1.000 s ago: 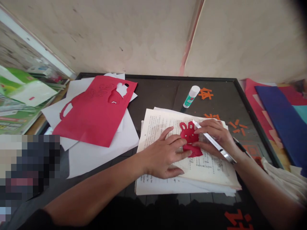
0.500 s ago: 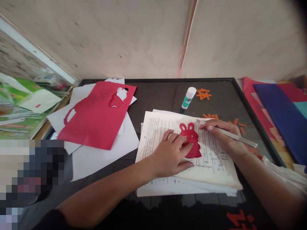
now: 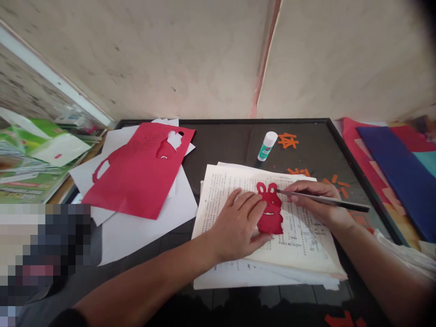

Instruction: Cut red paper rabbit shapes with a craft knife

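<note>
A red paper rabbit cutout [image 3: 273, 222], with openings in its ears and face, lies on a printed page of a book [image 3: 218, 204]. My left hand [image 3: 236, 225] rests flat on the page, its fingers apart and their tips on the rabbit's left side. Pinched in my right hand [image 3: 322, 202] is a slim craft knife [image 3: 344, 203]. Its handle points right, and its tip is at the rabbit's right ear; I cannot tell if it touches the paper. Beyond the book a green and white glue stick [image 3: 267, 146] stands upright.
A red paper sheet [image 3: 136, 181] with cut openings lies over white sheets [image 3: 126, 240] on the left. Orange cut-out characters [image 3: 288, 141] are on the black tabletop. Coloured sheets [image 3: 391, 177] lie at the right edge, a green book pile [image 3: 37, 177] at far left.
My right hand has turned the knife, and its tip has come to the rabbit's right ear. My left fingers have drawn left, uncovering more of the rabbit's face. The view has tilted slightly.
</note>
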